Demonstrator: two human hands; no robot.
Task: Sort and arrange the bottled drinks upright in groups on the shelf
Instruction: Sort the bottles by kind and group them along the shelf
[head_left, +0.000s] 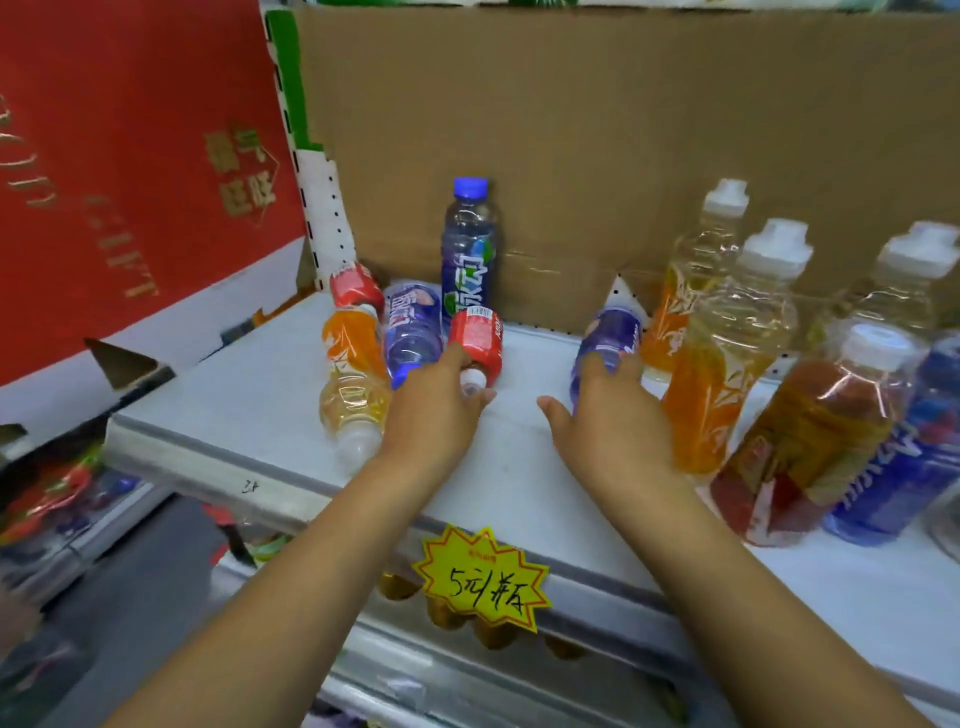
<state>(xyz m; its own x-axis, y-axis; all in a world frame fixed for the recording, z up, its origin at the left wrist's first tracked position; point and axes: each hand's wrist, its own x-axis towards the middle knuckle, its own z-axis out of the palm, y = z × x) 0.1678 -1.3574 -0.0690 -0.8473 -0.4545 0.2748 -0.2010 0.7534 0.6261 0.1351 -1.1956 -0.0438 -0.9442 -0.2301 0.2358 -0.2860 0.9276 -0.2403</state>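
Observation:
On the white shelf a red-labelled bottle lies with its white cap toward me; my left hand is closed around its neck. To the right lies a blue-labelled bottle. The fingers of my right hand rest on its near end, with the thumb spread apart to the left. Another blue bottle stands upright at the back. An orange drink bottle, a blue bottle and a second red-labelled bottle lie on their sides at the left.
Upright bottles crowd the right: two orange drinks, a brown tea, a blue bottle. A cardboard sheet backs the shelf and a red box stands at the left. A yellow price tag hangs on the front edge.

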